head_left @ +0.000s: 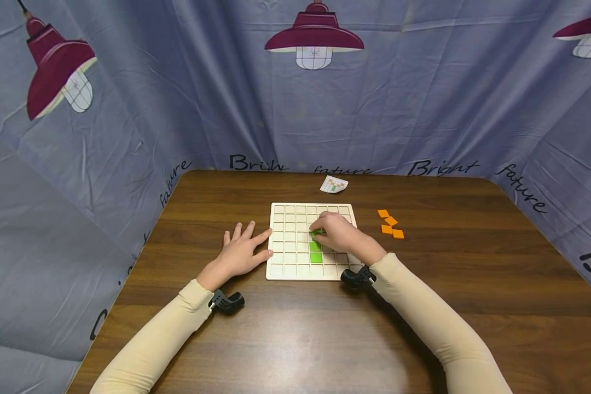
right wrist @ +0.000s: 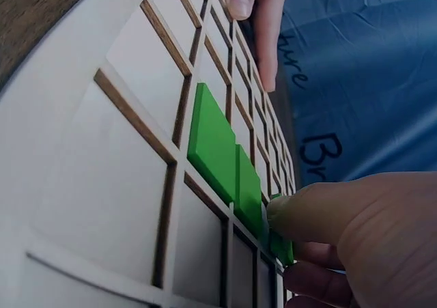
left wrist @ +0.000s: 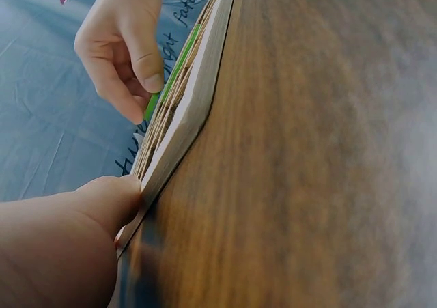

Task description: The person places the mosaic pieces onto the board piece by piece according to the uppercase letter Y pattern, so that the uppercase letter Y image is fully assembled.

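A pale wooden grid board point(head_left: 290, 270) lies on the table. In one column of it sit two green square tiles, a nearer tile point(head_left: 316, 258) and a farther tile point(head_left: 315, 246). My right hand point(head_left: 343, 234) pinches a third green tile point(right wrist: 283, 248) between thumb and fingers, just beyond those two in the same column. Part of this tile is hidden by the fingers. My left hand point(head_left: 238, 254) lies spread on the table, its thumb and index finger touching the board's left edge.
Several orange square tiles point(head_left: 386, 229) lie loose on the table right of the board. Behind the board is a small paper card point(head_left: 334, 185) printed with a coloured grid. A blue curtain point(head_left: 399, 109) with printed lamps surrounds the brown wooden table point(head_left: 276, 334).
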Tool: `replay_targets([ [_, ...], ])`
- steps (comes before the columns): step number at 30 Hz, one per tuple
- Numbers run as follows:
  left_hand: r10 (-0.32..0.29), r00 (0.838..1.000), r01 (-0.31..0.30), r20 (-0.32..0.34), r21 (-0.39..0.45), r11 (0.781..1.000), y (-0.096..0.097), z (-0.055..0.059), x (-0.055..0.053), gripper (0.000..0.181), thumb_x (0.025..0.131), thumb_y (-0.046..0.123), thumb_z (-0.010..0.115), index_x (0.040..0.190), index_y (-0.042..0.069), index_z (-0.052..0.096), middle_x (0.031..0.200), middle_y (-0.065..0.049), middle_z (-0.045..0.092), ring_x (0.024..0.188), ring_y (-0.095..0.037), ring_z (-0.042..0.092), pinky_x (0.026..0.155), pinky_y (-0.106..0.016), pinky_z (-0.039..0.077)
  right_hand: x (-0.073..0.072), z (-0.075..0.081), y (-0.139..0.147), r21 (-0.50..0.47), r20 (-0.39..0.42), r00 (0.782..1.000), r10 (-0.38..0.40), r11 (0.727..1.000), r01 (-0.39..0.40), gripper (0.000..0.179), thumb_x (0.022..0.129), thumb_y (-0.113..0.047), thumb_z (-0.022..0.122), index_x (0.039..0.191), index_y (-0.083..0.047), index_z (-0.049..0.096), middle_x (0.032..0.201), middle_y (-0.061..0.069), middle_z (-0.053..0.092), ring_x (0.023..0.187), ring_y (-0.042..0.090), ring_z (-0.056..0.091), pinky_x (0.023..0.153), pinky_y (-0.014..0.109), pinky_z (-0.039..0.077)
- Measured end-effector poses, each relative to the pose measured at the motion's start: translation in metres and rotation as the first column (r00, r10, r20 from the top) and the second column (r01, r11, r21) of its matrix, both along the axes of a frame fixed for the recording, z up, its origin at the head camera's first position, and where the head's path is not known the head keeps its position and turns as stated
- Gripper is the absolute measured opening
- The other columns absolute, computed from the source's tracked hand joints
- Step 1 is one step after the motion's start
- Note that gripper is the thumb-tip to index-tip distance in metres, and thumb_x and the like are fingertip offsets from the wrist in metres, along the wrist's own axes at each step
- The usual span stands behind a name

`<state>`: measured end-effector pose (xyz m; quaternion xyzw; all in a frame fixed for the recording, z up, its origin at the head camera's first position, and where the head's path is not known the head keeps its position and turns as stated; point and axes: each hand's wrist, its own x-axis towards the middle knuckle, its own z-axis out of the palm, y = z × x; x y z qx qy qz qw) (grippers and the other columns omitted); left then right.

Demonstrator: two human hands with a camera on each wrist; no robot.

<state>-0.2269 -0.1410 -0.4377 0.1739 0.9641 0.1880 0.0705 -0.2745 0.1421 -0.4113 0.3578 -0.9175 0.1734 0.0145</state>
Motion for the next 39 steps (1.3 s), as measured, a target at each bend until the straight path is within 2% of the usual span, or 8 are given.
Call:
replay_targets([
  [7, 0.001, 1.0, -0.001, -0.002, 0.007, 1.0, 0.0002, -0.0019, -0.0001, 0.063, 0.102, 0.052, 0.053, 0.158, 0.027, 0.04, 0.167, -0.027, 0.021, 0.153, -0.058, 0.01, 0.115, -0.08, 0.009, 0.0001, -0.0042, -0.0042, 0.01, -0.03, 1.0, 0.002, 1.0, -0.002, 0.024, 0.086, -0.002, 0.069, 0.107, -0.004, 0.08, 0.103, 0.012, 0.077, 0.094, 0.025, 0.069, 0.084, 0.039, 0.057],
  [24, 0.001, 1.0, -0.001, 0.002, 0.003, 1.0, -0.0004, -0.0029, -0.0001, 0.063, 0.102, 0.052, 0.052, 0.159, 0.027, 0.04, 0.168, -0.026, 0.021, 0.153, -0.058, 0.009, 0.116, -0.08, 0.008, 0.0012, -0.0061, -0.0066, 0.022, 0.011, 0.999, -0.038, 0.999, 0.037, 0.027, 0.087, -0.002, 0.067, 0.112, -0.003, 0.079, 0.107, 0.014, 0.076, 0.1, 0.026, 0.07, 0.086, 0.039, 0.057],
  [35, 0.002, 1.0, -0.002, 0.001, 0.004, 1.0, -0.0003, -0.002, -0.0003, 0.063, 0.102, 0.052, 0.052, 0.159, 0.027, 0.04, 0.168, -0.027, 0.021, 0.153, -0.059, 0.009, 0.116, -0.08, 0.007, 0.0026, -0.0064, -0.0038, -0.017, -0.031, 0.999, 0.014, 1.0, -0.015, 0.022, 0.085, -0.001, 0.069, 0.103, -0.001, 0.08, 0.1, 0.012, 0.077, 0.092, 0.023, 0.07, 0.087, 0.04, 0.057],
  [39, 0.002, 1.0, -0.002, 0.005, 0.003, 1.0, -0.0002, -0.0013, -0.0005, 0.064, 0.102, 0.052, 0.052, 0.159, 0.027, 0.039, 0.168, -0.027, 0.021, 0.153, -0.058, 0.009, 0.116, -0.079, 0.007, 0.0043, -0.0052, -0.0052, -0.013, -0.037, 0.999, 0.016, 1.0, -0.017, 0.02, 0.085, 0.0, 0.068, 0.1, -0.002, 0.08, 0.101, 0.012, 0.077, 0.094, 0.023, 0.07, 0.087, 0.039, 0.057],
])
